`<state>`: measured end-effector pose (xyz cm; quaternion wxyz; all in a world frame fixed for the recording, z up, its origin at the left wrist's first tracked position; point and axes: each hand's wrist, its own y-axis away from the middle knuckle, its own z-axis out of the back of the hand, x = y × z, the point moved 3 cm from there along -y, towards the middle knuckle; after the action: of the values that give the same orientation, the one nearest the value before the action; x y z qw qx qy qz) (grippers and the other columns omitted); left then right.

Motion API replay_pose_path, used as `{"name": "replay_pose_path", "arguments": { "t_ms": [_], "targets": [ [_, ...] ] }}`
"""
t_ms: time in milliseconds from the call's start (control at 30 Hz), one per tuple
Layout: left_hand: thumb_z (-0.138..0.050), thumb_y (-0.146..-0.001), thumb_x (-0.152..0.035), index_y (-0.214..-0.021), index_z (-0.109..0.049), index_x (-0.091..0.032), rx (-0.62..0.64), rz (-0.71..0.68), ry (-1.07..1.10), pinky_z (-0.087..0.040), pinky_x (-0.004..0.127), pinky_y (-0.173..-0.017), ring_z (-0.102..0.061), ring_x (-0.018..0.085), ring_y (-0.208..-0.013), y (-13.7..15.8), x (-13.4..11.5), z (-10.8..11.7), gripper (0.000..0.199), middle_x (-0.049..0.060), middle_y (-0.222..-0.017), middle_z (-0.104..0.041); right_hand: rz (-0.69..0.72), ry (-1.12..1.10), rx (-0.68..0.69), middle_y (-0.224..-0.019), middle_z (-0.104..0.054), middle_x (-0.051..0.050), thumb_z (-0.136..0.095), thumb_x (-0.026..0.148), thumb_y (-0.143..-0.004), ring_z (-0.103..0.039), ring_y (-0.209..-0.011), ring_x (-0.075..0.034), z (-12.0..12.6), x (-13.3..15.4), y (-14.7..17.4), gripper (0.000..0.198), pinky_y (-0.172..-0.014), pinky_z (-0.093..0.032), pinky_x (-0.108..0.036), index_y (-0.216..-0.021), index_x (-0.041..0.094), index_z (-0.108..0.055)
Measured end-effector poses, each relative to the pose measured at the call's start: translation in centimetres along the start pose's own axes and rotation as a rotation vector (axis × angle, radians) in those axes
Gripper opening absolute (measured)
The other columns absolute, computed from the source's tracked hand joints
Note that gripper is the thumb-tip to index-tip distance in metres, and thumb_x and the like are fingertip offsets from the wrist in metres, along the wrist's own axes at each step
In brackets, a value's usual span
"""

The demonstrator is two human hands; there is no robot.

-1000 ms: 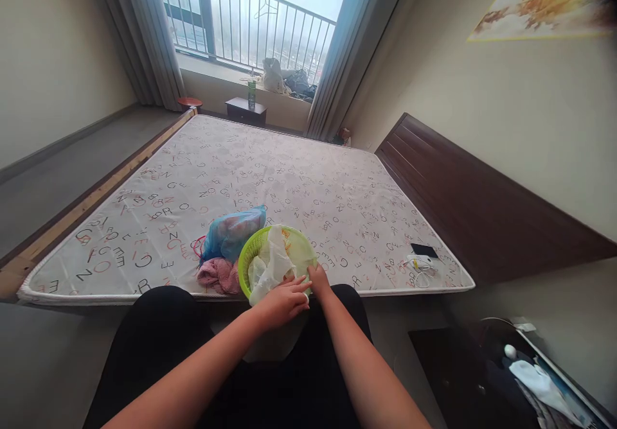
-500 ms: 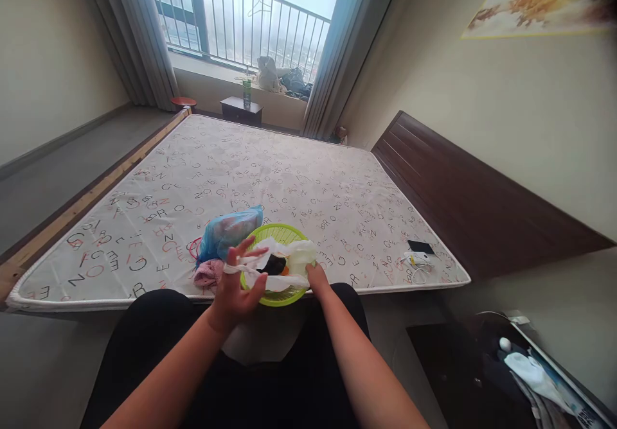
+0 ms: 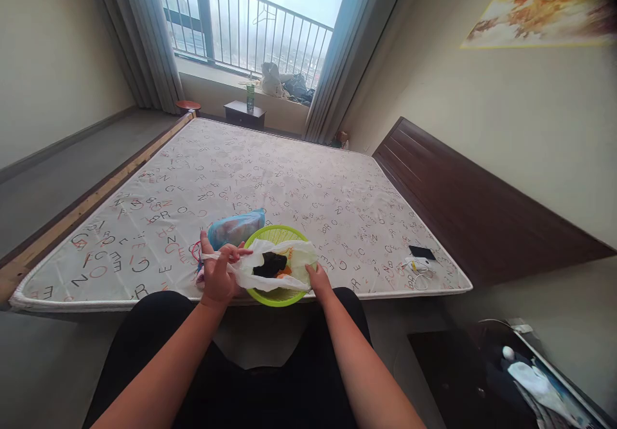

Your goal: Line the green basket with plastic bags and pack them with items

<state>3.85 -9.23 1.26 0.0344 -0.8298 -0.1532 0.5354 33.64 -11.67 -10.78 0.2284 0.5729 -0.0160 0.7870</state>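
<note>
A white plastic bag (image 3: 260,282) is stretched wide at its mouth between my two hands, over a lime-green plastic basket (image 3: 277,300). Inside the bag lie a black item (image 3: 270,264) and something orange (image 3: 285,272), whose kinds I cannot make out. My left hand (image 3: 219,276) holds the bag's left handle, its index finger pointing up. On the other side, my right hand (image 3: 319,281) grips the bag's edge by the basket's rim. Behind my left hand rests a blue plastic bag (image 3: 236,227) with contents. Pink cloth beside it is mostly hidden by that hand.
The basket stands at the near edge of a letter-print mattress (image 3: 299,185). A black phone (image 3: 421,252) and a white charger with cable (image 3: 418,266) lie to the right. A dark headboard (image 3: 463,198) borders the right side; a nightstand (image 3: 245,114) stands beyond.
My left hand has moved left, pulling the white bag's handle outward. The bag's mouth is wider, and more of the black and orange items shows. My right hand stays about where it was.
</note>
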Motion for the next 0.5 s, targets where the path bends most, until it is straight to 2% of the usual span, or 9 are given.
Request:
{"name": "replay_pose_path", "arguments": {
  "t_ms": [100,167,200,267,367,500],
  "targets": [
    [-0.062,-0.096,-0.036,-0.162,-0.032,-0.021,0.21,0.016,-0.244,-0.058,0.042,-0.091,-0.061,0.014,-0.056,1.8,0.8,-1.0,0.073,-0.01,-0.061,-0.056,-0.014,-0.274,-0.1,-0.079,-0.071,-0.003,-0.067,0.059,-0.074,-0.067,-0.071,-0.02,1.0,0.6,0.0,0.05,-0.065,-0.053,-0.03,-0.103,0.019,-0.059],
    [-0.063,-0.094,-0.035,-0.151,-0.049,-0.017,0.364,-0.039,-0.513,-0.057,0.039,-0.086,-0.063,0.017,-0.062,2.8,2.4,-1.4,0.062,-0.005,-0.065,-0.062,-0.028,-0.405,-0.231,-0.064,-0.061,0.005,-0.072,0.06,-0.071,-0.058,-0.056,-0.015,2.1,1.2,-0.1,0.052,-0.055,-0.047,-0.026,-0.1,0.02,-0.056],
    [-0.063,-0.093,-0.036,-0.145,-0.055,-0.016,0.401,-0.087,-0.633,-0.057,0.038,-0.085,-0.067,0.019,-0.068,3.2,3.4,-1.3,0.056,-0.001,-0.071,-0.066,-0.025,-0.449,-0.299,-0.059,-0.054,0.008,-0.072,0.059,-0.07,-0.052,-0.05,-0.013,2.6,1.6,-0.1,0.05,-0.052,-0.044,-0.025,-0.097,0.021,-0.054],
    [-0.056,-0.096,-0.035,-0.138,-0.061,-0.015,0.399,-0.164,-0.801,-0.056,0.038,-0.085,-0.071,0.022,-0.079,3.3,5.5,-0.9,0.047,0.005,-0.082,-0.072,-0.003,-0.54,-0.398,-0.054,-0.043,0.012,-0.071,0.059,-0.071,-0.042,-0.046,-0.01,3.5,2.5,0.0,0.046,-0.049,-0.04,-0.023,-0.09,0.024,-0.05],
    [-0.05,-0.1,-0.035,-0.135,-0.061,-0.016,0.341,-0.228,-0.955,-0.056,0.041,-0.088,-0.073,0.025,-0.088,2.7,7.9,0.1,0.042,0.009,-0.093,-0.075,0.096,-0.635,-0.409,-0.056,-0.041,0.013,-0.067,0.061,-0.076,-0.04,-0.048,-0.009,4.1,4.7,0.9,0.044,-0.052,-0.041,-0.024,-0.086,0.025,-0.046],
    [-0.047,-0.102,-0.032,-0.126,-0.064,-0.017,0.296,-0.299,-1.024,-0.056,0.046,-0.093,-0.073,0.028,-0.099,2.1,9.0,0.8,0.033,0.014,-0.105,-0.075,0.3,-0.461,-0.333,-0.063,-0.05,0.008,-0.065,0.058,-0.087,-0.05,-0.059,-0.012,3.4,9.0,4.4,0.039,-0.064,-0.046,-0.027,-0.094,0.022,-0.054]
  ]
}}
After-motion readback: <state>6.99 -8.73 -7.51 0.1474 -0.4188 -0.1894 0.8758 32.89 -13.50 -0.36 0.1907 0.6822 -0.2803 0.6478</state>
